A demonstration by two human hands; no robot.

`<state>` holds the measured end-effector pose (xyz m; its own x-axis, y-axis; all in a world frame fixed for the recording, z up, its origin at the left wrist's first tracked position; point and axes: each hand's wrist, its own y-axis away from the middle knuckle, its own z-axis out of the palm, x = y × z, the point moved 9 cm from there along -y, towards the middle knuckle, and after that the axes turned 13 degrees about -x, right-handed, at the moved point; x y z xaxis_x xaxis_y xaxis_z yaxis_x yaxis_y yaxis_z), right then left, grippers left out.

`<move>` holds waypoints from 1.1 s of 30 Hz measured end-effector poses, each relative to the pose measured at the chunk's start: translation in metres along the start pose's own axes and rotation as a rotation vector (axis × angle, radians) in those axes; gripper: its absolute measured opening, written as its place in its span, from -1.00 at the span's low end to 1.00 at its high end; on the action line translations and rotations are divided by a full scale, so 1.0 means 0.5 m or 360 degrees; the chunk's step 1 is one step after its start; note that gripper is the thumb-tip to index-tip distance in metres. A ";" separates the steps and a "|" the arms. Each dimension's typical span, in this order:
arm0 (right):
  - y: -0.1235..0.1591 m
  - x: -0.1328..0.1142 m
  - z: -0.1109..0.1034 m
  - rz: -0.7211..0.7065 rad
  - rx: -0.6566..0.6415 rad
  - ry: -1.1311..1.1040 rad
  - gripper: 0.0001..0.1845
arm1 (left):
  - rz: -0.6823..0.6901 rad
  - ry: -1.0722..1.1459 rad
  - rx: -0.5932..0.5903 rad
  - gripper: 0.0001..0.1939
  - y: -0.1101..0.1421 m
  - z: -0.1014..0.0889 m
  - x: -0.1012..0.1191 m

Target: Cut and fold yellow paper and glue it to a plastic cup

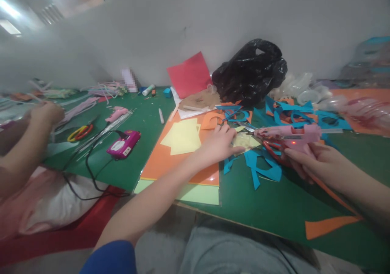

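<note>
My right hand (317,162) is closed round the grip of a pink glue gun (291,135), whose nozzle points left toward a small pale yellow paper piece (246,140). My left hand (219,143) rests on the orange sheet (170,164) with its fingertips pinching the edge of that yellow piece. Red-handled scissors (272,150) lie just under the glue gun, among blue paper offcuts (262,166).
A yellow sheet (183,138) lies on the orange one. A black plastic bag (250,72) and a red sheet (189,75) stand at the back. Another person's arm (27,135) works at the left, near a magenta glue gun (123,144), its black cord and yellow scissors (79,132).
</note>
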<state>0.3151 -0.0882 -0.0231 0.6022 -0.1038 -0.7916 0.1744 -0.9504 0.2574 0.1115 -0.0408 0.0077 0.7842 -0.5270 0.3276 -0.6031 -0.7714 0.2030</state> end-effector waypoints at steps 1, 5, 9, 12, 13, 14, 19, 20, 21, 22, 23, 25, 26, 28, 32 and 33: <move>0.000 0.007 0.002 0.0015 -0.0020 -0.0002 -0.18 | 0.0000 0.0001 0.0001 -0.65 0.000 0.000 0.001; 0.000 0.034 0.007 0.0064 -0.0072 -0.0034 -0.24 | -0.0004 -0.0021 -0.0005 -0.64 -0.001 0.001 0.001; -0.001 0.039 0.005 0.0052 -0.0098 0.0031 -0.22 | -0.0010 -0.0021 -0.0010 -0.64 -0.001 0.002 0.000; -0.002 0.031 0.007 -0.0009 -0.0167 0.0116 -0.22 | -0.0003 -0.0005 0.0000 -0.64 -0.001 0.002 -0.001; -0.002 0.029 0.008 -0.0029 -0.0184 0.0135 -0.22 | 0.0001 -0.0002 0.0003 -0.64 -0.001 0.002 -0.001; -0.002 0.027 0.009 -0.0044 -0.0200 0.0143 -0.22 | 0.0003 0.0000 0.0006 -0.64 -0.001 0.002 -0.001; 0.003 0.023 0.005 -0.0036 -0.0162 0.0087 -0.23 | -0.0004 -0.0027 -0.0003 -0.62 -0.002 0.003 -0.001; 0.004 0.023 0.004 -0.0035 -0.0151 0.0084 -0.23 | -0.0006 -0.0027 -0.0006 -0.62 -0.002 0.003 -0.001; 0.005 0.023 0.004 -0.0031 -0.0150 0.0084 -0.23 | -0.0007 -0.0025 -0.0007 -0.62 -0.002 0.003 -0.001; 0.005 0.025 0.005 -0.0025 -0.0158 0.0084 -0.24 | -0.0006 -0.0024 -0.0007 -0.62 -0.002 0.003 -0.001; 0.005 0.027 0.005 -0.0018 -0.0163 0.0081 -0.24 | -0.0004 -0.0024 -0.0007 -0.62 -0.001 0.003 0.000; 0.003 0.032 0.005 -0.0008 -0.0172 0.0075 -0.23 | -0.0002 -0.0031 -0.0006 -0.62 -0.001 0.002 0.000; 0.002 0.034 0.004 -0.0003 -0.0174 0.0066 -0.24 | -0.0003 -0.0035 -0.0005 -0.62 -0.001 0.002 0.000; 0.001 0.034 0.005 -0.0004 -0.0186 0.0058 -0.25 | -0.0001 -0.0038 0.0001 -0.62 -0.001 0.002 0.000; 0.004 0.023 0.008 -0.0017 -0.0218 0.0143 -0.25 | 0.0005 -0.0043 0.0014 -0.62 -0.002 0.002 -0.001; 0.006 0.020 0.007 -0.0031 -0.0208 0.0163 -0.25 | 0.0004 -0.0038 0.0013 -0.62 -0.002 0.002 -0.002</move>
<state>0.3188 -0.0930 -0.0321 0.6729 -0.0490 -0.7381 0.2824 -0.9052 0.3176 0.1117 -0.0399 0.0062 0.7862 -0.5371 0.3057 -0.6039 -0.7729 0.1949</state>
